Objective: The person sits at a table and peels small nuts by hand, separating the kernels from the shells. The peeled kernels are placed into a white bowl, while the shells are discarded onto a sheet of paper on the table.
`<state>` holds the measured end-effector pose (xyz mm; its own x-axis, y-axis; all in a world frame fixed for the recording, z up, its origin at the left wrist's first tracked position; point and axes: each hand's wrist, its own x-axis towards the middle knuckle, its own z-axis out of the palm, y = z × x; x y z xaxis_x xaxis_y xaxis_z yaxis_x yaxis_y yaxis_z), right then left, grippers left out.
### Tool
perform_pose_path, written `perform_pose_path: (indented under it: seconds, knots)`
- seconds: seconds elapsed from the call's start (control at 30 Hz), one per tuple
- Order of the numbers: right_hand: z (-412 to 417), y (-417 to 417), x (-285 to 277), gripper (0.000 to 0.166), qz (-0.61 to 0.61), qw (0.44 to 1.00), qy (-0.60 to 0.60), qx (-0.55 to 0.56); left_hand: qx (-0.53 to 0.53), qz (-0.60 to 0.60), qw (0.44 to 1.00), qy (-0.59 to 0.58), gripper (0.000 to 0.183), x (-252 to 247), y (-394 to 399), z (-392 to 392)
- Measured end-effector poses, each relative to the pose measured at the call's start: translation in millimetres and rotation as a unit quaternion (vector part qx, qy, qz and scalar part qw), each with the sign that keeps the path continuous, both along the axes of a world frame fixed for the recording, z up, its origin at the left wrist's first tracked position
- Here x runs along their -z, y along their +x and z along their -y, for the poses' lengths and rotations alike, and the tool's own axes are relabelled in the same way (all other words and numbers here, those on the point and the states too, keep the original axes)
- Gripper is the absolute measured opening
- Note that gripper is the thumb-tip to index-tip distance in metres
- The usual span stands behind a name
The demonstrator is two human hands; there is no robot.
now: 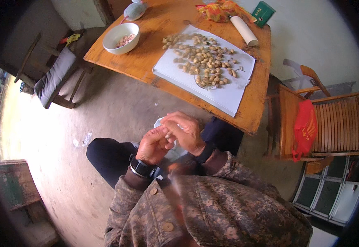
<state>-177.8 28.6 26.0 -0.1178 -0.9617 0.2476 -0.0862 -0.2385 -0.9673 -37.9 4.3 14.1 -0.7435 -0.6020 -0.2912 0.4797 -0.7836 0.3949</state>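
My left hand (153,145) and my right hand (184,131) meet above my lap, their fingertips closed around a small pale thing (167,136), perhaps a peanut; the fingers hide most of it. Under the hands shows part of a whitish container or bag (176,151). In front of me, many unshelled peanuts (210,58) lie spread over a flat white board (222,100) on the wooden table. Shelled pinkish peanuts (126,40) lie in a white bowl (110,43) on the table's left part.
The wooden table (148,69) also bears a white cylinder (244,31), a green box (263,14), an orange-red net-like bag (216,11) and a grey stuffed toy (135,11). A wooden chair (336,123) with a red bag (305,126) stands right; a cushioned chair (56,75) stands left.
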Motion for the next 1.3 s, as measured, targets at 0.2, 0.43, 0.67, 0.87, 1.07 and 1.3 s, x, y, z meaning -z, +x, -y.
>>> perform_pose_path:
  seconds: [0.2, 0.43, 0.67, 0.87, 1.07, 1.3]
  knots:
    - [6.3, -7.7, 4.0, 0.015, -0.096, 0.993, -0.028, -0.064, -0.027, -0.015, 0.999, 0.035, 0.015, 10.8, 0.2, -0.9]
    - [9.4, -12.3, 12.4, 0.014, -0.178, 0.979, -0.059, -0.074, 0.004, 0.049, 0.997, 0.055, 0.019, 1.9, 1.6, 5.6]
    - [9.6, -14.3, 8.9, 0.010, -0.224, 0.965, -0.109, -0.080, 0.017, 0.047, 0.992, 0.115, 0.021, 3.9, 0.2, 6.9]
    - [4.8, 0.9, 8.0, 0.021, -0.158, 0.986, -0.044, -0.003, 0.079, -0.095, 0.986, 0.111, 0.031, 22.0, 6.5, 8.2]
    - [4.6, -2.7, 6.5, 0.027, 0.215, 0.956, 0.165, -0.112, -0.051, 0.032, 0.996, 0.068, 0.018, -10.5, 2.3, 1.3]
    - [10.3, -7.6, 6.5, 0.025, 0.308, 0.932, 0.183, -0.053, -0.088, 0.055, 0.995, -0.013, 0.018, -10.9, 5.1, 2.9]
